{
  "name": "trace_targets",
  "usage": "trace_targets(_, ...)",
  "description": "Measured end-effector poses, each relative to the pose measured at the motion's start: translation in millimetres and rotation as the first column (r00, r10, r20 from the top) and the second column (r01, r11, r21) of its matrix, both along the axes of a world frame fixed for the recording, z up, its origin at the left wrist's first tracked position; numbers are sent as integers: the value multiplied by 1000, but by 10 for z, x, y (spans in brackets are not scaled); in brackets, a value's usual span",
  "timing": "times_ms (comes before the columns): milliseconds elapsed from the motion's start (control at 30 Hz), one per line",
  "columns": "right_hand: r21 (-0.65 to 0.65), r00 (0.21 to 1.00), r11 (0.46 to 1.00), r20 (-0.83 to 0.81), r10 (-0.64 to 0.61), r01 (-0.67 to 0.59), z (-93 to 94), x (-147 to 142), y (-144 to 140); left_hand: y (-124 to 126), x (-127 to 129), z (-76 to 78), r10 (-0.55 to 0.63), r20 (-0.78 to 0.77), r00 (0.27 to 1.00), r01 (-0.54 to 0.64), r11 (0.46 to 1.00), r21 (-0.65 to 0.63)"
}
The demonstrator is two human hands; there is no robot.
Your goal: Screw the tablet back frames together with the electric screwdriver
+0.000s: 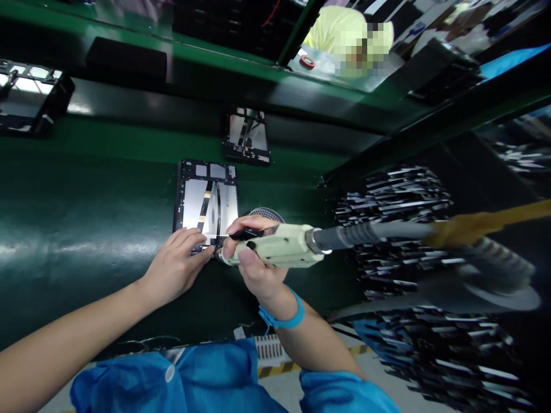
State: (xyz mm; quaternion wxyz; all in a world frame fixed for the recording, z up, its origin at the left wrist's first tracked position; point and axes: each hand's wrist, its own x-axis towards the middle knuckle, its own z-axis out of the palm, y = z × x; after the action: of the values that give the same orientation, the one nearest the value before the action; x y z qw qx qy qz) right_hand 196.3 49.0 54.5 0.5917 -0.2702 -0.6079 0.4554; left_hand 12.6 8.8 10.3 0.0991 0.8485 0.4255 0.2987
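An opened tablet (196, 198), its silver inside and ribbon cables showing, lies on the green work surface. My left hand (178, 261) rests on its near end, fingers bent together and thumb close to the tool's tip. What may lie under those fingertips is hidden. Wrapped round a pale green electric screwdriver (288, 245) is my right hand (258, 269), wearing a blue wrist band. The screwdriver lies nearly level, its tip at the tablet's near right corner. Behind the right hand a round perforated container (267, 214) shows in part.
Another opened tablet (247, 135) lies beyond, and a third device (32, 97) sits far left. A black block (126, 59) is on the back ledge. Stacked dark parts (396, 195) fill the right side, where the screwdriver's cable (387, 231) runs. A co-worker (340, 31) is across the bench.
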Motion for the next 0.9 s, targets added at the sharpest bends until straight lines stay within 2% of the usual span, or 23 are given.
trace_targets(167, 8, 998, 999, 55, -31, 31, -7, 4, 17, -7, 6, 18, 12, 7, 1000, -12, 1000, -13)
trace_targets(333, 46, 999, 999, 40, 3, -5, 31, -26, 6, -21, -19, 12, 1, -8, 1000, -1, 999, -46)
trace_targets(467, -8, 996, 1000, 84, -17, 18, 56, -98, -24, -34, -63, -19, -4, -32, 999, 3, 1000, -20)
trace_targets(567, -2, 993, 999, 104, -51, 52, 92, -87, 9, -27, -94, -62, -2, -29, 1000, 2, 1000, -3)
trace_targets(667, 37, 988, 988, 10, -152, 152, 135, 63, 112, -19, -102, -91, 3, -18, 1000, -3, 1000, -19)
trace_targets(767, 29, 940, 940, -61, -337, 339, 127, 279, 257, -20, -99, -98, 9, -18, 1000, -9, 1000, -24)
trace_targets(833, 8, 910, 911, -44, -413, 413, 82, 386, 340, -20, -102, -100, 11, -14, 1000, -11, 1000, -26)
trace_targets(900, -14, 902, 902, -4, -432, 432, 29, 438, 389, -16, -110, -103, 10, -8, 1000, -10, 999, -31)
